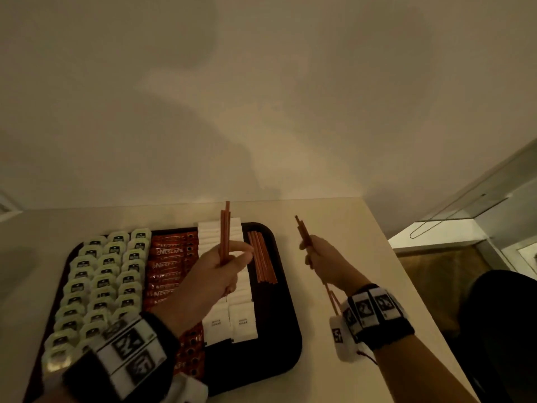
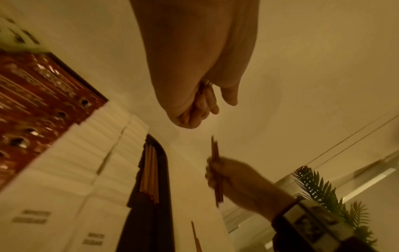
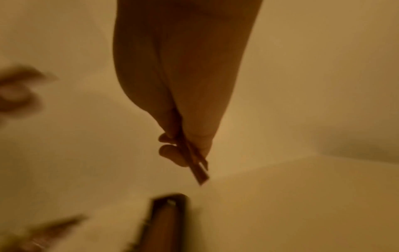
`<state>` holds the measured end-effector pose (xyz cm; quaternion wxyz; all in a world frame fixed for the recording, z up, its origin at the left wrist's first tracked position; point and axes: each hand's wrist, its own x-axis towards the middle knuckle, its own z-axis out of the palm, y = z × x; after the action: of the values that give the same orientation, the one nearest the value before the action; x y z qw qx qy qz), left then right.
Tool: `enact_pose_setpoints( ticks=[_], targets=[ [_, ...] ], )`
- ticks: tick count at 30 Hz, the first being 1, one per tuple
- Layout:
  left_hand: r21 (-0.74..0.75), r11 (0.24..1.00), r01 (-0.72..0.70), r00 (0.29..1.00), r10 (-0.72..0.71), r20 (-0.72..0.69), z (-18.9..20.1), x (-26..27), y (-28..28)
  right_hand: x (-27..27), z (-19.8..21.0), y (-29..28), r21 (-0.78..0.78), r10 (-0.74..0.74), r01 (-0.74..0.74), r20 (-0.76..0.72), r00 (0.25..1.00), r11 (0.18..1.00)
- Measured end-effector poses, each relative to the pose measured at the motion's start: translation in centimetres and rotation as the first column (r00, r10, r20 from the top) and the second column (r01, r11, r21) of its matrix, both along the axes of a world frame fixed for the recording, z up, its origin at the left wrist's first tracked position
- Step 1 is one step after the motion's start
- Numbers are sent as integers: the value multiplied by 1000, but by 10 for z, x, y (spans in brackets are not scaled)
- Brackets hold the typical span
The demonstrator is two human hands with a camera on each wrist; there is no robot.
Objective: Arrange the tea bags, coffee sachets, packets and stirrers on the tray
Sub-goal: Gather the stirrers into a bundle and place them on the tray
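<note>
Wristbands with black-and-white markers sit nearest in the head view, one on each of my forearms. My left hand (image 1: 225,267) is raised over the black tray (image 1: 286,338), fingers curled round a bundle of brown stirrers (image 1: 225,232) held upright, thumb stretched across the front. My right hand (image 1: 321,257) hangs over the table (image 1: 363,257), off the tray's right edge, fingers wrapped round a second bundle (image 1: 302,231) that tilts up and to the left. On the tray: green tea bags (image 1: 101,286) in rows at left, red coffee sachets (image 1: 167,266) next, white sugar packets (image 1: 242,321) in two columns, loose stirrers (image 1: 261,257) lying along the right side.

Left wrist view: my fingers (image 2: 200,107) fold in on stirrer ends at the palm. Right hand (image 2: 233,177) shows beyond, gripping its bundle. Fern-like plant (image 2: 319,189) at lower right.

Right wrist view, blurred: fingers (image 3: 172,153) pinch stirrers (image 3: 198,172) that jut past the fingertips, above the tray's corner (image 3: 179,197).
</note>
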<state>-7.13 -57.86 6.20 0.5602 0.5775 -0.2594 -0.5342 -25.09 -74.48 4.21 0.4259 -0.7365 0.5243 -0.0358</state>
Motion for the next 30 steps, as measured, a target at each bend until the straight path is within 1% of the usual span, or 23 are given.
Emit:
enact_pose_setpoints(
  ticks=[2, 3, 5, 7, 9, 11, 13, 15, 16, 17, 18, 19, 20, 21, 22, 23, 24, 25, 27, 29, 30],
  targets=[
    [-21, 1000, 5, 999, -4, 35, 8, -13, -8, 17, 25, 30, 144, 87, -123, 234, 968, 982],
    [-45, 999, -4, 999, 7, 50, 13, -19, -11, 23, 36, 44, 197, 124, -190, 303, 945, 962],
    [-97, 995, -37, 997, 44, 64, 19, -30, -13, 32, 48, 64, 251, 202, -305, 367, 908, 919],
    [-117, 989, -88, 994, 95, 60, 21, -34, -13, 36, 54, 75, 314, 190, -344, 431, 882, 885],
    [-125, 984, -127, 990, 133, 40, 18, -35, -12, 39, 55, 80, 357, 150, -337, 460, 875, 871],
    [-130, 980, -149, 988, 152, 16, 14, -33, -12, 41, 55, 83, 324, 204, -362, 433, 878, 874],
    [-126, 977, -171, 985, 171, -6, 13, -32, -13, 41, 57, 85, 264, 285, -416, 420, 862, 870],
    [-120, 972, -201, 979, 197, -50, 16, -31, -14, 33, 60, 80, 237, 310, -434, 424, 851, 869],
    [-113, 969, -220, 975, 214, -63, 18, -29, -15, 27, 59, 72, 207, 292, -396, 401, 868, 894],
    [-100, 967, -235, 971, 229, -66, 20, -26, -15, 18, 54, 61, 165, 246, -318, 352, 903, 934],
    [-89, 966, -241, 970, 236, -63, 20, -23, -15, 7, 46, 46, 113, 183, -220, 271, 945, 969],
    [-85, 967, -242, 969, 236, -74, 21, -20, -15, -8, 34, 30, 41, 137, -143, 120, 983, 989],
    [-89, 965, -248, 965, 238, -110, 21, -16, -16, -23, 19, 16, -36, 126, -130, -107, 986, 991],
    [-96, 962, -256, 958, 239, -160, 22, -12, -16, -39, 3, 6, -56, 116, -144, -339, 934, 988],
    [-108, 961, -255, 952, 230, -203, 22, -9, -16, -55, -15, 2, -46, 104, -147, -505, 857, 988],
    [-119, 962, -247, 945, 212, -251, 23, -6, -16, -69, -35, 2, -38, 73, -118, -588, 806, 992],
    [-133, 964, -232, 937, 184, -298, 25, -4, -16, -79, -50, 7, -65, 17, -72, -606, 795, 995],
    [-145, 965, -219, 933, 164, -321, 27, -3, -16, -86, -63, 13, -125, -53, -25, -582, 811, 992],
    [-147, 965, -216, 937, 163, -310, 29, -1, -17, -92, -79, 28, -280, -171, 31, -492, 854, 959],
    [-145, 964, -224, 934, 170, -316, 31, 0, -17, -91, -86, 40, -362, -213, 37, -458, 863, 931],
    [-148, 963, -226, 931, 169, -325, 32, 0, -17, -90, -88, 44, -374, -219, 34, -463, 859, 927]
  ],
)
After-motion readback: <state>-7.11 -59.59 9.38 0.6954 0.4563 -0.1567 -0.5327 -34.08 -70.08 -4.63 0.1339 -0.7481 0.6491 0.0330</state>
